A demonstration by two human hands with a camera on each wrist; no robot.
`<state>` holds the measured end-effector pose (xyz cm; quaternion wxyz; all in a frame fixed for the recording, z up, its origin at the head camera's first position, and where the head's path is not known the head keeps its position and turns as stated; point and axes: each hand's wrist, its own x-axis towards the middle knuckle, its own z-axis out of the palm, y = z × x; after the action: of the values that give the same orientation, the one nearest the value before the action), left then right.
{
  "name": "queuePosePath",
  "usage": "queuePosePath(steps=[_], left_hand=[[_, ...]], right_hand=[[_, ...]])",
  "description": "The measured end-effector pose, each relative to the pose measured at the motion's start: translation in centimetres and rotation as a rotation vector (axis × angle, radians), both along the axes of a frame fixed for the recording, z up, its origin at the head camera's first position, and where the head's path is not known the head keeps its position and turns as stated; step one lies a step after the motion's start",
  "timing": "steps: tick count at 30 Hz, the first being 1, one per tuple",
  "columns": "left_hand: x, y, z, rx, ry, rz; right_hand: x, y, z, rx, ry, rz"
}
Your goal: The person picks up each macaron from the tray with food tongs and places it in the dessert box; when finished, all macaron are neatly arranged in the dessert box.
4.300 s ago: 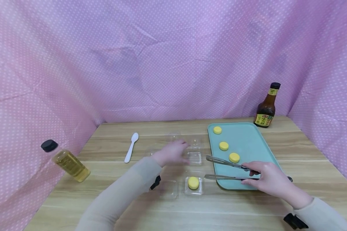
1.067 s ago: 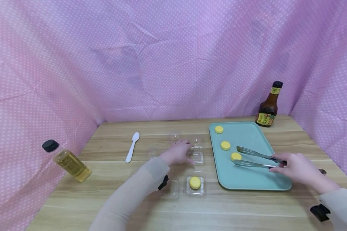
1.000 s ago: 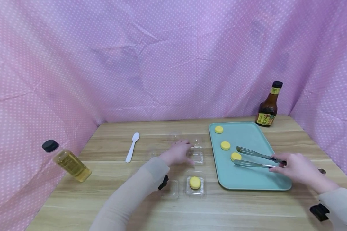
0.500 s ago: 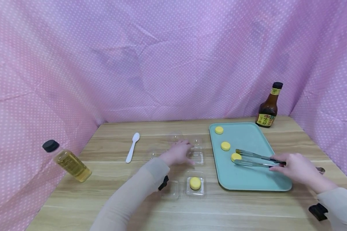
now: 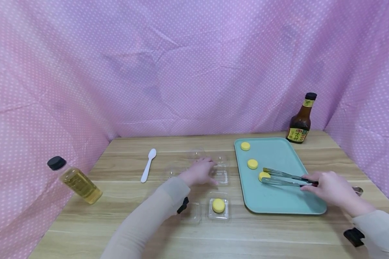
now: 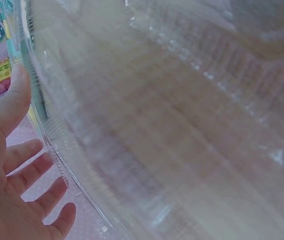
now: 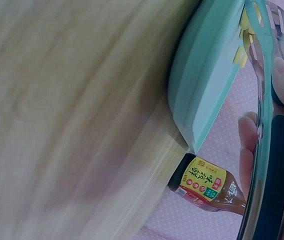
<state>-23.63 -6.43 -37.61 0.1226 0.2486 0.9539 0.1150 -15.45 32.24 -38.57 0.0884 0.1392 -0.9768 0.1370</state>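
Note:
My right hand (image 5: 331, 189) grips metal food tongs (image 5: 280, 182) with dark handles. Their two slotted ends lie on either side of the nearest yellow macaron-like cake (image 5: 264, 176) on the pale green tray (image 5: 288, 203); whether they press on it cannot be told. Two more such cakes, a middle one (image 5: 252, 164) and a far one (image 5: 245, 146), sit along the tray's left side. My left hand (image 5: 199, 172) is among clear plastic boxes (image 5: 221, 176), its fingers loosely spread beside a clear box wall (image 6: 82, 185) in the left wrist view. Whether it touches the plastic is unclear.
One yellow cake (image 5: 218, 205) sits in an open clear box (image 5: 225, 216) near the front. A white spoon (image 5: 147, 169) and a bottle of yellow liquid (image 5: 81, 185) are on the left. Behind the tray's right corner stands a brown sauce bottle (image 5: 299, 124).
From left of the tray, the tongs have moved right over it and come round the nearest cake. Lately their ends slid slightly left and closer together. My left hand shifted slightly right, then stayed still.

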Motion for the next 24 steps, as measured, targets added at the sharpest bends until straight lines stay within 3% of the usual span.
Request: queuePosePath(steps=[14, 24], left_hand=[[0.07, 0.0, 0.04, -0.001, -0.007, 0.001], [-0.04, -0.01, -0.02, -0.007, -0.002, -0.007]], right_hand=[[0.35, -0.25, 0.19, 0.001, 0.142, 0.018], [0.39, -0.46, 0.43, 0.012, 0.146, 0.023]])
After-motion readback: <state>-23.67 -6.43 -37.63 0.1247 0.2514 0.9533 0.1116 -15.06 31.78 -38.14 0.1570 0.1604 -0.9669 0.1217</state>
